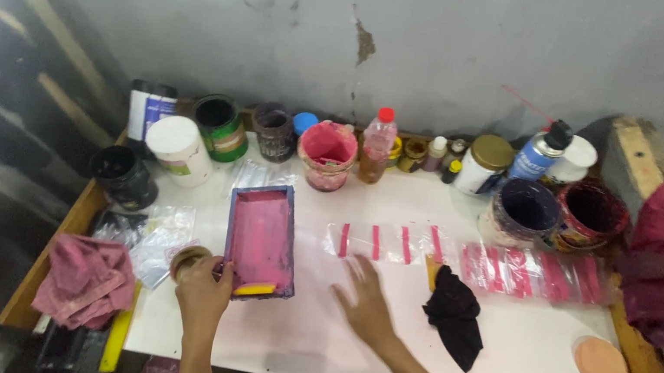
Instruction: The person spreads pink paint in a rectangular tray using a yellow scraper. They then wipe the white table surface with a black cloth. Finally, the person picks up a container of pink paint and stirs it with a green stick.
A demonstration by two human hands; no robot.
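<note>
Left hand (203,286) is closed on the near-left corner of the purple screen frame (261,240), which lies flat on the white tabletop (344,337). Right hand (366,301) hovers spread, empty, right of the frame. Frame looks rigid and light, its pink ink wet and slippery; best gripped by the bare rim.

A white table (377,351) with a wooden edge is set against a grey, cracked wall (459,39). Left of the table, dark shelves (6,76) are washed by glare.
</note>
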